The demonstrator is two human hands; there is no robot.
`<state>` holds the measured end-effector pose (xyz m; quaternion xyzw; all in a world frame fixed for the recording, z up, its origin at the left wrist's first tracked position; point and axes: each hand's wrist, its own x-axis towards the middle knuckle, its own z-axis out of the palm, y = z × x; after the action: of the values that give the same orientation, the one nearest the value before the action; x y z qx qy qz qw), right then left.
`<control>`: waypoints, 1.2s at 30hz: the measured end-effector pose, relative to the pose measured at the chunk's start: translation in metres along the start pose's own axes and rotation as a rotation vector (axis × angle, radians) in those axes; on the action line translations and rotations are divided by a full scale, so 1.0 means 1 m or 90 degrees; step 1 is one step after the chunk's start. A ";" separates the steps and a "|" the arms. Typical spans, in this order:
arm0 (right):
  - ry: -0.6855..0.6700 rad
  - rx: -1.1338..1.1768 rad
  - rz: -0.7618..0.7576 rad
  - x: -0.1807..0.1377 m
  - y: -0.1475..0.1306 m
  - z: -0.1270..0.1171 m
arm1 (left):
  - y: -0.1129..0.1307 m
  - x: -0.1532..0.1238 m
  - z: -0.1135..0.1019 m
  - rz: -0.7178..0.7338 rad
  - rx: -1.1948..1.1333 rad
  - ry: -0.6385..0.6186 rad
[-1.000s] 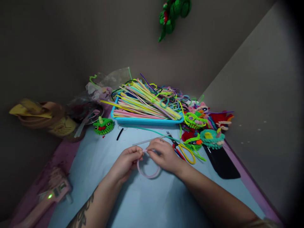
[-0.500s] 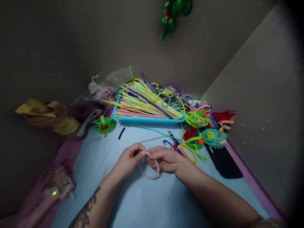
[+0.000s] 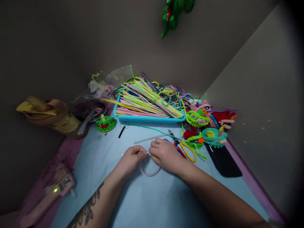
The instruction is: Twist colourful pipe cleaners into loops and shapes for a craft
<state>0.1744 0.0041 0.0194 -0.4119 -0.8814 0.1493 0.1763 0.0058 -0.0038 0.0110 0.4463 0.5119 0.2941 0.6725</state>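
A pale lilac pipe cleaner (image 3: 150,174), bent into a loop, hangs between my two hands over the light-blue table cover. My left hand (image 3: 133,159) pinches the loop's top between thumb and fingers. Close beside it, my right hand (image 3: 166,155) is closed on the same spot, back of the hand up, its fingertips partly hidden. Just beyond my hands lie a whitish stick (image 3: 152,138) and a pair of pliers (image 3: 178,148) with red-and-blue handles. Scissors with yellow handles (image 3: 188,152) rest to the right of my right hand.
A blue tray (image 3: 152,120) heaped with coloured pipe cleaners stands at the back. Fuzzy figures (image 3: 215,137) and a black phone-like slab (image 3: 225,164) are at right. At left are a green figure (image 3: 106,124), a yellow cup (image 3: 63,122) and a pink glue gun (image 3: 51,198) with a lit green light.
My right hand has rolled over from showing its thumb side to showing its back, covering more of the loop. My left hand keeps its pinch.
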 end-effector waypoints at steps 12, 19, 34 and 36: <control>0.033 0.461 0.345 0.005 0.021 0.009 | 0.004 0.003 -0.009 0.049 0.009 0.073; 0.041 0.630 0.345 0.006 0.021 0.013 | 0.000 0.006 -0.009 0.095 0.067 0.094; 0.134 0.411 0.221 0.001 0.005 0.020 | 0.000 0.003 -0.006 0.201 0.249 0.200; 0.135 0.409 0.192 0.001 0.004 0.019 | 0.000 0.003 -0.006 0.186 0.229 0.203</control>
<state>0.1682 0.0053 0.0010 -0.4739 -0.6960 0.3993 0.3628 0.0006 0.0005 0.0092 0.5760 0.5851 0.3589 0.4440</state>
